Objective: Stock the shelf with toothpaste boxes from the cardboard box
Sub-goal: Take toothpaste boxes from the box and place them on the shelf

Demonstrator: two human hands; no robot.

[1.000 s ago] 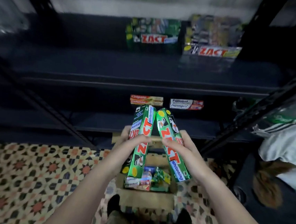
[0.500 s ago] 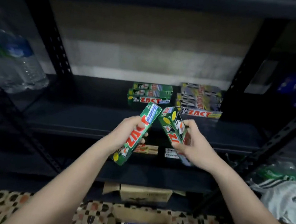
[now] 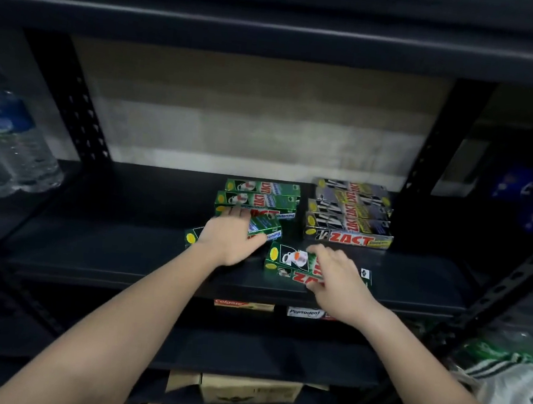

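Note:
Two green ZACT toothpaste boxes lie on the dark middle shelf (image 3: 91,247). My left hand (image 3: 230,239) grips the left green box (image 3: 266,227) from above, its far end touching the stack of green ZACT boxes (image 3: 259,198) behind it. My right hand (image 3: 336,273) holds the right green box (image 3: 289,260) near the shelf's front edge, fingers over its top and thumb at its near side. A stack of grey ZACT boxes (image 3: 349,221) stands behind my right hand. The cardboard box (image 3: 250,392) shows below the shelves, partly hidden.
On the lower shelf sit a Colgate box (image 3: 244,304) and a Pepsodent box (image 3: 305,312). Water bottles (image 3: 9,151) stand beyond the left upright. A white-and-green cloth bundle (image 3: 508,384) lies at the right. Black perforated uprights frame the shelf bay.
Both hands have carried the two green boxes up from the cardboard box and forward onto the middle shelf, laying them flat. My view has risen from the floor to the shelf.

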